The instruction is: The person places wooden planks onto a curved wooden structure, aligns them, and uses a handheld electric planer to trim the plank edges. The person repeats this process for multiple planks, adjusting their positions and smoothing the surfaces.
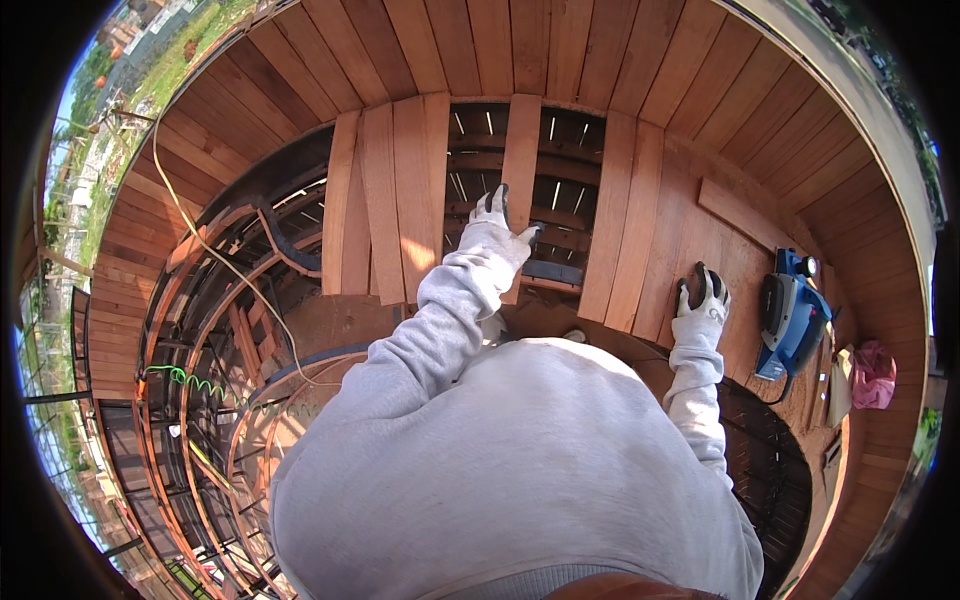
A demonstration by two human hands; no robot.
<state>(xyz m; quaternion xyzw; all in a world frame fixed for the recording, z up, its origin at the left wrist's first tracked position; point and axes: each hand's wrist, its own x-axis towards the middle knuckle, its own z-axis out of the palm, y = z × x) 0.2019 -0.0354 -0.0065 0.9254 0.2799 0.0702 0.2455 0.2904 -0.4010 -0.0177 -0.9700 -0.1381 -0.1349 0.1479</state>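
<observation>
I am in a grey sweatshirt and light work gloves with dark fingertips. My left hand [497, 215] reaches forward and grips the lower part of a narrow loose reddish plank [522, 140]. That plank lies over an open gap [560, 190] in the decking, where dark metal framing shows. My right hand [702, 296] rests flat on the laid wooden boards [640, 230] to the right of the gap and holds nothing.
A blue electric planer [792, 318] sits on the boards just right of my right hand, with a pink cloth [875, 375] beyond it. More loose planks [385, 200] lie left of the gap. A yellow cable [215, 250] and a green coiled cord [190, 380] cross the open curved frame at left.
</observation>
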